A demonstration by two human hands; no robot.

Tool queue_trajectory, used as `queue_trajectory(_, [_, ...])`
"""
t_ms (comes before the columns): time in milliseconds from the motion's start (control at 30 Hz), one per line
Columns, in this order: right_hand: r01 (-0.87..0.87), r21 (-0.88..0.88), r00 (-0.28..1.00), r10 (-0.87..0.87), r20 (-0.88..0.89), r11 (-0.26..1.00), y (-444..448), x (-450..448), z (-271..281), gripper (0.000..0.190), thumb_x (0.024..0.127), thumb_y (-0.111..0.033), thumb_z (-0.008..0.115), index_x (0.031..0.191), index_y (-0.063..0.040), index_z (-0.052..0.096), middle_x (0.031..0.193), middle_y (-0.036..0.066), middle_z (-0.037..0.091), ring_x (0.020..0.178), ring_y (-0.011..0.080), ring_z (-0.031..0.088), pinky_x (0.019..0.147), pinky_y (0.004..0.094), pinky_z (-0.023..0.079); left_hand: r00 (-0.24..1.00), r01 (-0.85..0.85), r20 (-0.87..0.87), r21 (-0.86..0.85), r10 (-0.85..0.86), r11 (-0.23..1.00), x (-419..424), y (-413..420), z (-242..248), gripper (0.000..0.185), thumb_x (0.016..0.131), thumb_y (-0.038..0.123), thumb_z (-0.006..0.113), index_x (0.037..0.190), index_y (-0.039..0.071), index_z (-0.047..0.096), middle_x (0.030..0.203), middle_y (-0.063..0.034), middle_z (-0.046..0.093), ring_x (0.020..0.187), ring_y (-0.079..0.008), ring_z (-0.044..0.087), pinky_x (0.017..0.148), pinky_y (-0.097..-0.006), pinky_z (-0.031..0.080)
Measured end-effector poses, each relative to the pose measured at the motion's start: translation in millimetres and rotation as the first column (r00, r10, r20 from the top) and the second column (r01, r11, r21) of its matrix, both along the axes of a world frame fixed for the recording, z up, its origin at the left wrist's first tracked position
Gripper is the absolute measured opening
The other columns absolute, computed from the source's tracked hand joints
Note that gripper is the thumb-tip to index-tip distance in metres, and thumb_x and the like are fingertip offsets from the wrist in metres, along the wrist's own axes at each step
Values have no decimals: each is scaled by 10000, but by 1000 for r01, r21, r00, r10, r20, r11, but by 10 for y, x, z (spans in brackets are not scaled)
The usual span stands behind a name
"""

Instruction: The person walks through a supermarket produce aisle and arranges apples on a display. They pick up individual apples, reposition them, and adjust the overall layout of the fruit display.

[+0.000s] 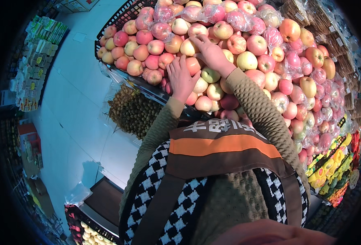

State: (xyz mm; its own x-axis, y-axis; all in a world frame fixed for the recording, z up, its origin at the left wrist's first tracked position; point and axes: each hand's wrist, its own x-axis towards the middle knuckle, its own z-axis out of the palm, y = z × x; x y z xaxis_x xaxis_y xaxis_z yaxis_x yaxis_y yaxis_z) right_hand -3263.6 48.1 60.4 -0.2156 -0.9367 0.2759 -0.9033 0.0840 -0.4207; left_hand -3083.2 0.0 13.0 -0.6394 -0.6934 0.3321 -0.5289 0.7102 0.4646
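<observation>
A large heap of loose apples (pixel 247 60) fills the display before me, some bagged in clear plastic. My right hand (pixel 212 55) reaches over from the right, its fingers and thumb around one side of a pale yellow apple (pixel 188 48). Lower and to the left, my left hand (pixel 181 80) lies on the heap with fingers apart. Its thumb and fingertips are beside an orange-red apple (pixel 193 65), and the palm hides the fruit under it. A red-and-yellow apple (pixel 165 60) is next to its fingertips.
A black plastic crate rim (pixel 114 20) borders the heap at upper left. Below it, small round brown fruit (pixel 137 113) are piled low. Brown packaged goods (pixel 341 46) line the right side, above yellow-wrapped fruit (pixel 329 168). Stacked packages (pixel 38 61) stand across the pale floor (pixel 73 79).
</observation>
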Motion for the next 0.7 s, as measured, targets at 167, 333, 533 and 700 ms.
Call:
queue_trajectory(167, [-4,47,1000,5,-24,999,21,5,3,632,965,-262,752,1553,-164,541,1384,138,644,1011,370,748,783,495,623,977,180,-92,-139,-193,974,-229,-201,72,1072,827,362,909,1676,24,350,1749,-207,315,1571,-442,360,1271,-558,323])
queue_trajectory(333, [4,-186,971,-48,-233,983,349,-238,248,389,918,-226,765,1291,-132,707,1239,85,703,1024,306,734,812,452,604,967,246,-60,-52,-249,968,-268,-297,51,1064,875,423,863,1701,26,323,1785,-232,256,1622,-439,306,1293,-590,303])
queue_trajectory(533, [112,-305,804,-267,-532,946,261,-536,393,362,883,-179,731,1237,-122,676,1192,84,652,1140,298,647,892,426,586,972,233,-8,-74,-235,970,-290,-297,100,1087,883,485,842,1708,22,307,1788,-235,255,1636,-425,291,1293,-620,280])
queue_trajectory(700, [278,-108,748,-286,-599,954,-24,-624,308,563,868,-144,724,1423,-102,634,1235,132,620,1177,345,616,982,434,584,931,352,9,-292,-365,889,-447,-404,221,948,926,413,804,1713,117,366,1781,-198,303,1633,-451,277,1276,-691,251])
